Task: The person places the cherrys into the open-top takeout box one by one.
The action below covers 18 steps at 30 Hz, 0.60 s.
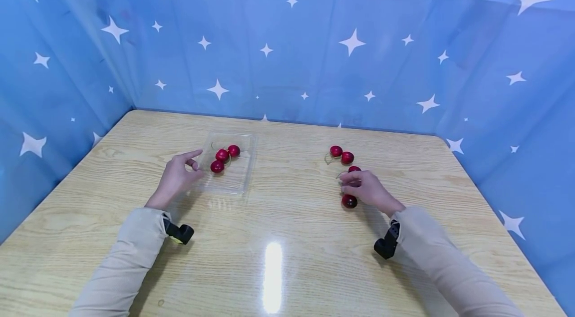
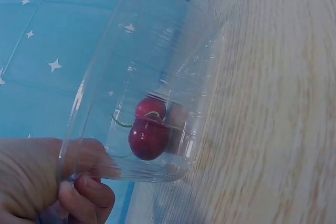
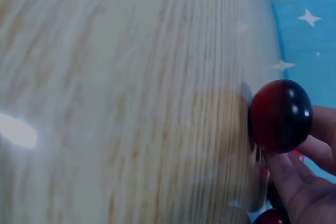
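Observation:
A clear plastic box [image 1: 246, 177] stands on the left of the table. My left hand [image 1: 176, 177] pinches its near-left wall, thumb and fingers at the rim in the left wrist view. Three red cherries [image 2: 149, 139] with green stems lie together in the box. On the right, my right hand [image 1: 366, 188] is low over a loose line of cherries, thumb and fingers bent toward each other. A dark red cherry [image 3: 281, 116] sits right at those fingertips and covers part of them in the right wrist view. Whether they pinch it or its stem, I cannot tell.
Two more cherries [image 1: 347, 158] with stems lie beyond the right hand, and another cherry [image 1: 354, 169] shows just past its fingers. The light wood table [image 1: 287, 217] ends at a blue curtain [image 1: 287, 72] with white stars. A bright reflection shines at its near middle.

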Tool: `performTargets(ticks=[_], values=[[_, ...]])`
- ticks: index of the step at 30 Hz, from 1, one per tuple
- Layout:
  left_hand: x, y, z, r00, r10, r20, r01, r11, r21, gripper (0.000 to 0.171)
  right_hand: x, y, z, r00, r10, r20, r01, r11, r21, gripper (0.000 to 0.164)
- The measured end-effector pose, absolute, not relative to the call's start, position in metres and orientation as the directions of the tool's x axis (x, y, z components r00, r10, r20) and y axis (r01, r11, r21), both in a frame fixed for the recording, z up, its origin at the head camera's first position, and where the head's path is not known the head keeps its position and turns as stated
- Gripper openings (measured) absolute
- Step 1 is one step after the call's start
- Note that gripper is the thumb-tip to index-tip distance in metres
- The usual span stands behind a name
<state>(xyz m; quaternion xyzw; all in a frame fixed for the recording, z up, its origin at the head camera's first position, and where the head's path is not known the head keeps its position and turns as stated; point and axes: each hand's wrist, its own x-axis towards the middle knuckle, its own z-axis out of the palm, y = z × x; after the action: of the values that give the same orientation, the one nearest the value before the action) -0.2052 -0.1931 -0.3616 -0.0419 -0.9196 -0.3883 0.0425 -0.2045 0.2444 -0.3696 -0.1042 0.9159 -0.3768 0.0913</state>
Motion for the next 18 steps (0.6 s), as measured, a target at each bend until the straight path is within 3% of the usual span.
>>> performTargets(ticks=[18], values=[[-0.205,-0.1926,-0.3613,-0.992,0.037,0.124,0.114,0.699,0.706,0.054,-0.2056,0.2378,-0.3711,-0.963,-0.234,-0.136,-0.067,0.693,-0.718,0.03]])
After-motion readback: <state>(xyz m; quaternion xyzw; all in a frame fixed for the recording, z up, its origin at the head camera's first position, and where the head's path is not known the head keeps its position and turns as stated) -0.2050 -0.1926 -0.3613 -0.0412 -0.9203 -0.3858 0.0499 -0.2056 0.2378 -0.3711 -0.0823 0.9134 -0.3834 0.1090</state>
